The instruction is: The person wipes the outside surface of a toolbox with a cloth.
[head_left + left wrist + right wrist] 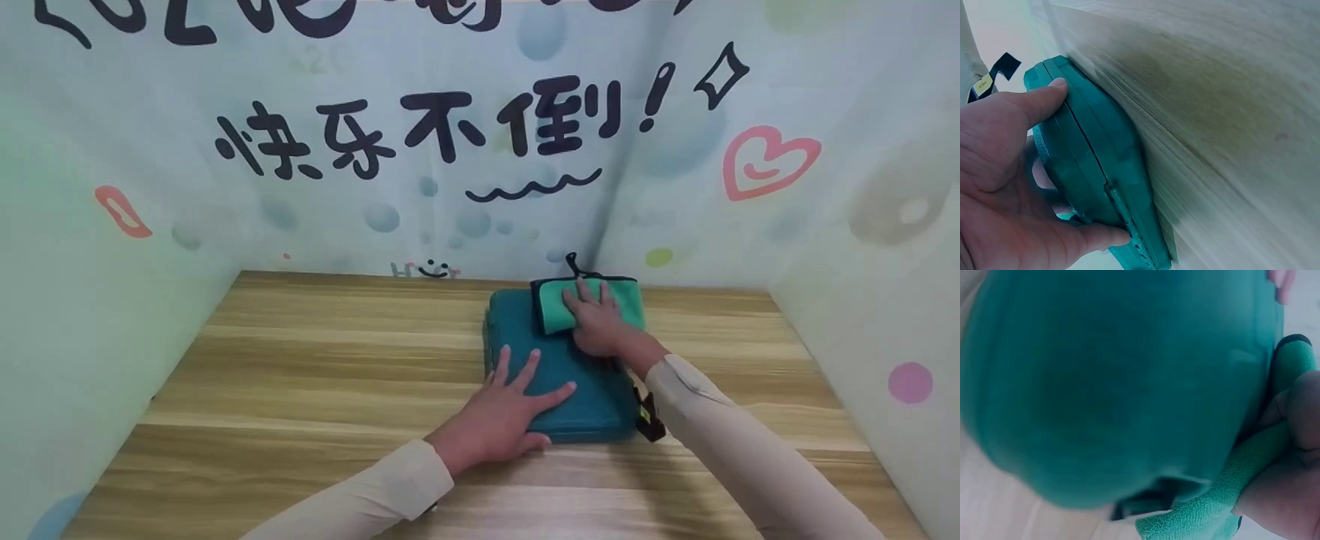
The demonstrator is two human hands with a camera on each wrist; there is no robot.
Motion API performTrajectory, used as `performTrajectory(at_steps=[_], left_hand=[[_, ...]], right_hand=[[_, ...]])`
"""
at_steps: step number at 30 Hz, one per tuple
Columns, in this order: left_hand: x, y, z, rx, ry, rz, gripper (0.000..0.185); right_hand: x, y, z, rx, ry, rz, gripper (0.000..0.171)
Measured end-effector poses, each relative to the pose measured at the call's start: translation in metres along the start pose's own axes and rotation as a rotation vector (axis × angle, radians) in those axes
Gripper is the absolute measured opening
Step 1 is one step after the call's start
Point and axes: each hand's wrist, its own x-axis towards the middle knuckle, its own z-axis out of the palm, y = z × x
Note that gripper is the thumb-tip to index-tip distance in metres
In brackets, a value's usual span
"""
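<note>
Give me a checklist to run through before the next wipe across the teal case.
1. Left hand steadies the case: ok, fingers spread flat on its near part, thumb on its edge in the left wrist view.
2. Right hand on the cloth: ok, palm and fingers press it down.
3. Cloth lies on the case: ok, on its far right corner, partly past the far edge.
4. Case flat on the table: ok, no corner looks lifted.
5. Black strap out of the wiping path: ok, it hangs off the case's near right side.
6. Case surface clean: cannot tell, the right wrist view is too blurred.
</note>
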Motion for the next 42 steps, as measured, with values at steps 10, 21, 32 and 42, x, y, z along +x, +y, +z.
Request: performTrajectory(at_steps=[10,21,32,42], left_hand=[[0.002,-0.003,0.0,0.002,0.014,0.04,0.072],[0.001,-0.003,-0.002,0.078,0.03,0.068,0.07],[0.002,-0.011,0.003,0.038,0.036,0.087,0.071],[-0.009,-0.024,-0.001,-0.185,0.058,-0.006,0.085]], right_hand=[[0.015,-0.039,0.003,-0.023,-0.083,-0.062,0.07],[0.029,-0.065,0.008,-0.052,-0.1,-0.263,0.071],[0.038,-0.047,0.007,-0.067,-0.08,-0.282,0.08],[0.04,-0.045,-0.001,-0.059,-0.12,-0.3,0.077]])
